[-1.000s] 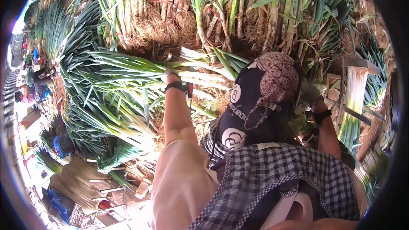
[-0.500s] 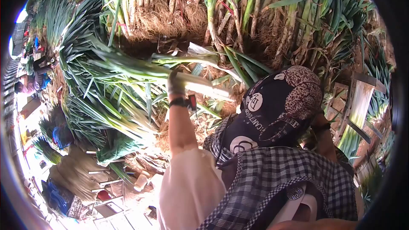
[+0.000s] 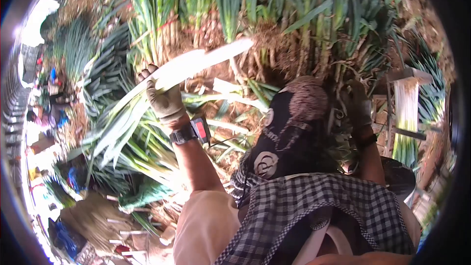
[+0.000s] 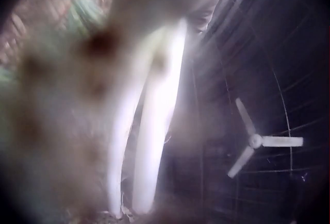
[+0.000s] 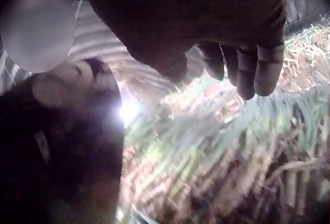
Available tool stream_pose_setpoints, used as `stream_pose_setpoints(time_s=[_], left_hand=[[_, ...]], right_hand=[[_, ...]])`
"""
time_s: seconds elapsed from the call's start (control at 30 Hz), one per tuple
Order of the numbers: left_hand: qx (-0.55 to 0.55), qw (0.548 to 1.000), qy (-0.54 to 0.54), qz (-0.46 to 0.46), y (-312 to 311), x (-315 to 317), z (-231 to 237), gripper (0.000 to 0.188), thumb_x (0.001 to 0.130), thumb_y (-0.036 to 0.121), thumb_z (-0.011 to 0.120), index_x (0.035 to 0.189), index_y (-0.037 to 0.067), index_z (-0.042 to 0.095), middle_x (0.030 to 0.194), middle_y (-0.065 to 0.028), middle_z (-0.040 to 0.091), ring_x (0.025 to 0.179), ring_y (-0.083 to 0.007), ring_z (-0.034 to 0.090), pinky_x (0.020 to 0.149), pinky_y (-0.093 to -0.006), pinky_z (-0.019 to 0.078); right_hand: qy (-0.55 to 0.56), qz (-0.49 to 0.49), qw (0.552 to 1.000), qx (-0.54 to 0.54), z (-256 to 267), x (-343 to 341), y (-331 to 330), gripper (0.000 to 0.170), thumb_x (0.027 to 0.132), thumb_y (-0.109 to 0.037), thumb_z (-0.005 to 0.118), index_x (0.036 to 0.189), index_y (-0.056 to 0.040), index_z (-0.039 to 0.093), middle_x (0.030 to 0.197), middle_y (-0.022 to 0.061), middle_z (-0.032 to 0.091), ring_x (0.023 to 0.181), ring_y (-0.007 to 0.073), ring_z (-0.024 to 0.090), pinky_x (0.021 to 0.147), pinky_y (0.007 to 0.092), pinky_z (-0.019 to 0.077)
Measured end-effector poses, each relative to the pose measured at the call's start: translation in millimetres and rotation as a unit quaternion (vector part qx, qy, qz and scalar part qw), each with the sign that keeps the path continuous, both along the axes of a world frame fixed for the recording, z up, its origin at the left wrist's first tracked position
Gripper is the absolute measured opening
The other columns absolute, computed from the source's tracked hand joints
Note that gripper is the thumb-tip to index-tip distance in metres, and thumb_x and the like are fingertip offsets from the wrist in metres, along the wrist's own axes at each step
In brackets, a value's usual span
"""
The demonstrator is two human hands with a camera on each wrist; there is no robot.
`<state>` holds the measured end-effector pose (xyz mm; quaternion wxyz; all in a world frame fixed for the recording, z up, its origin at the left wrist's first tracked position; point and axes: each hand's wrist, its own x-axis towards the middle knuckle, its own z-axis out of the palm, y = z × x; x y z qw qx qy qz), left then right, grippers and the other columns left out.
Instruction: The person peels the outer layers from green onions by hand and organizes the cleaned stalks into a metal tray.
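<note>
My gloved left hand (image 3: 166, 99) grips long green onions (image 3: 208, 63), raised above the pile, their white ends pointing right and their green leaves hanging down to the left. The left wrist view shows two pale stalks (image 4: 154, 167) side by side, with a blurred glove covering much of the frame. My gloved right hand (image 3: 357, 105) is off to the right, beside the sleeved knee (image 3: 289, 132). In the right wrist view its fingers (image 5: 264, 72) hang loosely bent, with nothing between them. Under the left hand lies a heap of green onions (image 3: 142, 154).
Bundles of green onions (image 3: 211, 24) with roots stand along the back. At right, a wooden rack (image 3: 409, 74) holds a bundle of trimmed green onions (image 3: 406, 113). A green sheet (image 3: 147, 192) and a brown cloth (image 3: 93, 216) lie at lower left.
My left hand has lifted the green onions off the heap, up and to the left, tilting their white ends upward. The right hand has come up from low beside the knee.
</note>
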<state>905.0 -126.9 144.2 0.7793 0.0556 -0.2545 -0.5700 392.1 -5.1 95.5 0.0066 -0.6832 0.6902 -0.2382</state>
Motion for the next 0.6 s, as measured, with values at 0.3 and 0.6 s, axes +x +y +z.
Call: stream_pose_setpoints(time_s=[0.3,0.6], left_hand=[[-0.185,0.964,-0.039,-0.189,-33.4,-243.3,80.5,0.027,0.085,0.003,0.057,0.111,0.008,0.052,0.116,0.0003,0.053,0.121,-0.0169,0.046,0.110,-0.0394,0.0308],[0.107,0.850,-0.213,-0.470,63.3,-374.9,104.7,0.052,0.095,0.026,0.050,0.136,-0.005,0.038,0.133,-0.0133,0.048,0.123,-0.0265,0.045,0.106,-0.0400,0.0348]], right_hand=[[-0.714,0.190,0.670,0.069,113.4,74.7,-26.0,0.044,0.085,-0.017,0.064,0.124,0.0020,0.051,0.119,0.0100,0.059,0.113,0.0188,0.053,0.094,0.0317,0.0422],[-0.861,0.179,0.390,-0.274,167.9,10.5,-56.7,0.021,0.088,-0.018,0.063,0.101,-0.0003,0.062,0.093,0.0090,0.066,0.088,0.0171,0.062,0.078,0.0321,0.0497]])
